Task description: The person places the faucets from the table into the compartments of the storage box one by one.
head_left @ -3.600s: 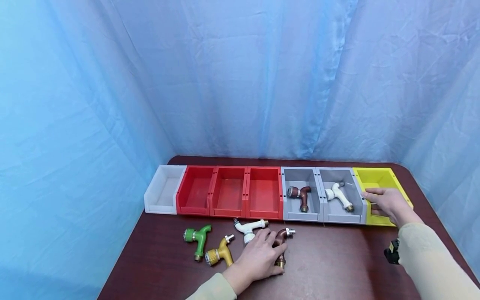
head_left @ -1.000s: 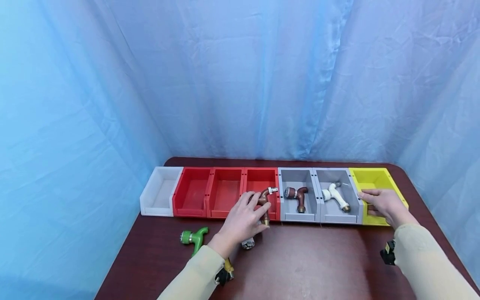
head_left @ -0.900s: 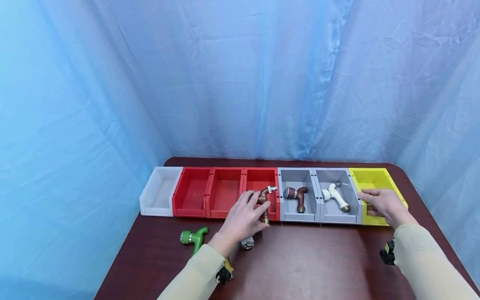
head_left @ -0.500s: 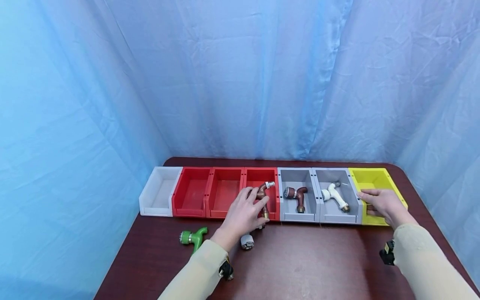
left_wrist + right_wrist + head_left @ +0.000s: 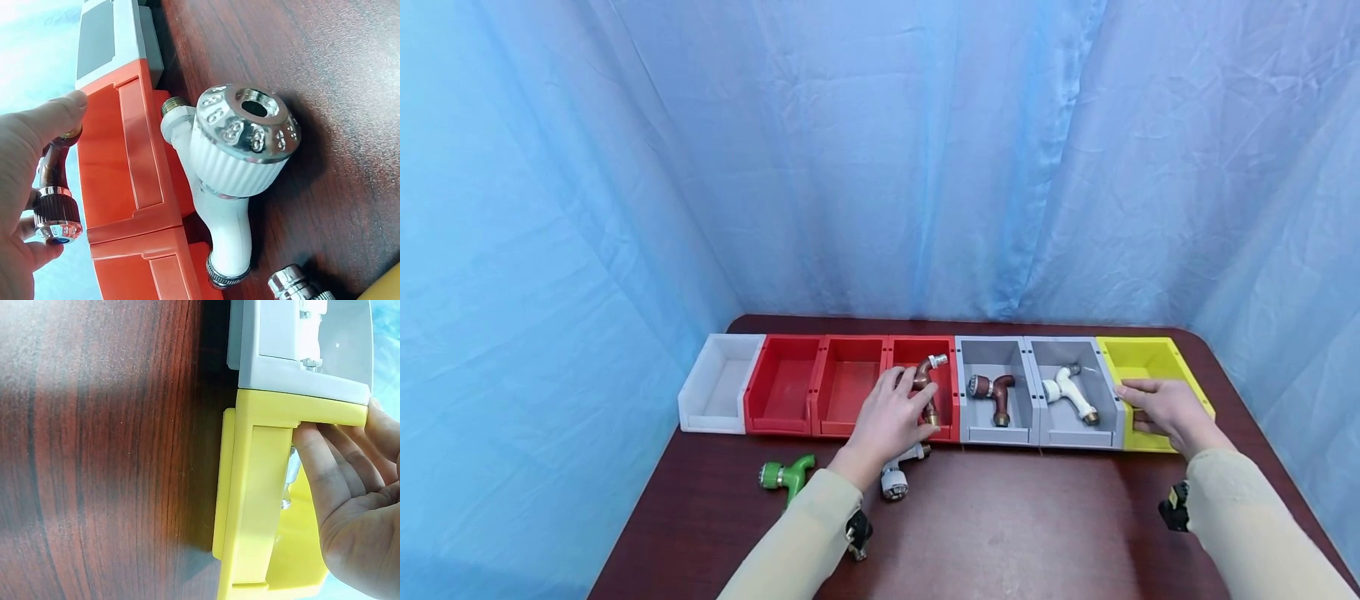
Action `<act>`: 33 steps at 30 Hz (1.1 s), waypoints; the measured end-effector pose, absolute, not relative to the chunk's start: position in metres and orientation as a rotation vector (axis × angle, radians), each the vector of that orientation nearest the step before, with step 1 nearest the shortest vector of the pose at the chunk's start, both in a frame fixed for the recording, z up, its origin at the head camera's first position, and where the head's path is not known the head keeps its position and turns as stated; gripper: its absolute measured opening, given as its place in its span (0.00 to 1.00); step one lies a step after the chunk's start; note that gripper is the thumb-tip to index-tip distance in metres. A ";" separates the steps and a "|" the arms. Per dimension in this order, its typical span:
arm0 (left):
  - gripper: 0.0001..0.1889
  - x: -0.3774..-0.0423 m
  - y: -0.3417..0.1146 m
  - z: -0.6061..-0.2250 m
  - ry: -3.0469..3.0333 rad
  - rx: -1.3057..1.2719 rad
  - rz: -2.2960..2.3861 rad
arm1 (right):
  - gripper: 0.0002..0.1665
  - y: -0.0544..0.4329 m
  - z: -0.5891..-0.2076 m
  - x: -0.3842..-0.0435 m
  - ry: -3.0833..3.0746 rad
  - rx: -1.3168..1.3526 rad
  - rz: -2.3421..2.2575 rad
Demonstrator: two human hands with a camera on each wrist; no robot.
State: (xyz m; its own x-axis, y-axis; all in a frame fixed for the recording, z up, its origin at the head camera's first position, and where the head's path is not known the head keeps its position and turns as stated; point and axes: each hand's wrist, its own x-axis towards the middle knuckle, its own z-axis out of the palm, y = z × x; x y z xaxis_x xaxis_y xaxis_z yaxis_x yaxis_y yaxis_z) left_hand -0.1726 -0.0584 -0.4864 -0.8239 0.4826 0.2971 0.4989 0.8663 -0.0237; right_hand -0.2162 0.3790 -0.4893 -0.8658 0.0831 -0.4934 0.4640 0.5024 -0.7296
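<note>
My left hand [image 5: 883, 417] holds a brown tap [image 5: 929, 408] at the rightmost red bin [image 5: 904, 354], with the metal-tipped spout pointing to the back right. In the left wrist view, the fingers curl behind the brown tap's ribbed knob [image 5: 57, 215]. My right hand [image 5: 1168, 410] pinches the side wall of the yellow bin [image 5: 262, 506] where it meets a grey bin [image 5: 275, 337], fingers inside the yellow one. A metal tap part [image 5: 290, 472] shows in the yellow bin behind the fingers. On the table in front of the red bins lies a white tap [image 5: 215, 187].
Grey bins hold another brown tap [image 5: 1000, 398] and another white tap [image 5: 1075, 395]. To the left stand two more red bins and a whitish bin [image 5: 722, 383]. A green tap [image 5: 790, 477] lies front left, and a yellow tap is mostly hidden beneath the left forearm.
My left hand has lifted the brown tap from the table to the rightmost red bin, edging farther back in the last second. My right hand has stayed at the yellow bin's wall.
</note>
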 end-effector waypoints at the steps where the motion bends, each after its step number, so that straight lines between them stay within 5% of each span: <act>1: 0.37 -0.173 -0.058 -0.487 -2.750 -0.736 -0.077 | 0.45 0.379 -0.489 -0.216 2.354 0.451 -1.320; 33: 0.36 -0.193 -0.046 -0.488 -2.889 -0.636 0.049 | 0.46 0.379 -0.489 -0.215 2.360 0.473 -1.282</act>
State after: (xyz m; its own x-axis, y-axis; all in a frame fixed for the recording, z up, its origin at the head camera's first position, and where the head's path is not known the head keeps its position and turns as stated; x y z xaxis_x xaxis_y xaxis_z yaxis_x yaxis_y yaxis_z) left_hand -0.1934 -0.0459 -0.4875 -0.8917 0.4193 0.1703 0.4133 0.9078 -0.0711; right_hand -0.2153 0.3788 -0.4888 -0.8577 0.0985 -0.5046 0.4769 0.5193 -0.7091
